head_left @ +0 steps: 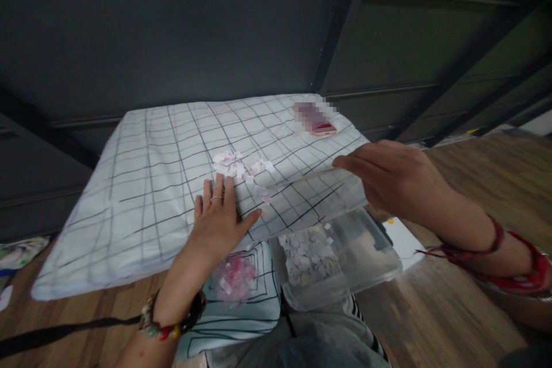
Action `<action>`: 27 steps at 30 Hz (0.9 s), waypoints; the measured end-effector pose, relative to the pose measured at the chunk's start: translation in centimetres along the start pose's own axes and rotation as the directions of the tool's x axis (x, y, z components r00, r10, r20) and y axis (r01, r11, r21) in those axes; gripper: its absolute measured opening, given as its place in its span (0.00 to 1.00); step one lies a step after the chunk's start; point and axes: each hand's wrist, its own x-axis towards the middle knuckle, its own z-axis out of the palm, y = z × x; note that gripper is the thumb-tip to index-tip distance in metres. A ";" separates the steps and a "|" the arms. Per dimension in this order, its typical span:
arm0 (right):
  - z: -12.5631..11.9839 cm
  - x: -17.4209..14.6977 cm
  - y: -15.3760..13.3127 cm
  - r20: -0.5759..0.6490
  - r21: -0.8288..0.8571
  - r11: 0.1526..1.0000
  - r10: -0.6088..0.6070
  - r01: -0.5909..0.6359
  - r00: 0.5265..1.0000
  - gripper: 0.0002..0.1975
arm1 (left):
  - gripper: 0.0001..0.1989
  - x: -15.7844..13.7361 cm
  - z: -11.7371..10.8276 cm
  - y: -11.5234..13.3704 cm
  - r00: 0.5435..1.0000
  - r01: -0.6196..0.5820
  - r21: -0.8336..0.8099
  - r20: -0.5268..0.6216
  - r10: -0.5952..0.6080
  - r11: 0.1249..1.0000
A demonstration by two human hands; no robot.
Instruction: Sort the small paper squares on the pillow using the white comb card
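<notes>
Clear box (319,299) as reference. Clear plastic sheet (317,201) just beyond it, long axis roughly left-right, rising slightly toward its right end. Right hand (383,175) beyond box to the right, fingers closed, pinching sheet's upper edge. Left hand (219,218) beyond box to the left, palm down, fingers spread, gripping nothing; fingertips at paper bits (230,168). Pink bundle (237,279) just left of box.

free passage left of paper scraps (235,170), dark panel (172,40) behind
</notes>
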 end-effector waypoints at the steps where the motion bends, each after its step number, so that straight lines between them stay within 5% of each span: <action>1: 0.1 0.1 -0.1 -0.008 0.018 1.000 0.004 -0.004 1.000 0.15 | 0.41 0.0 0.0 0.0 1.000 0.005 -0.008 0.001 -0.005 1.000; 16: -0.3 0.3 -1.6 -0.056 0.170 0.984 -0.049 0.057 0.997 0.11 | 0.43 1.0 -0.3 1.1 1.000 0.004 -0.045 0.006 -0.003 0.999; 27: -0.4 0.4 -1.1 -0.009 0.075 0.996 -0.045 0.045 0.999 0.11 | 0.35 0.6 -0.2 -0.6 1.000 -0.009 -0.065 0.020 0.010 0.998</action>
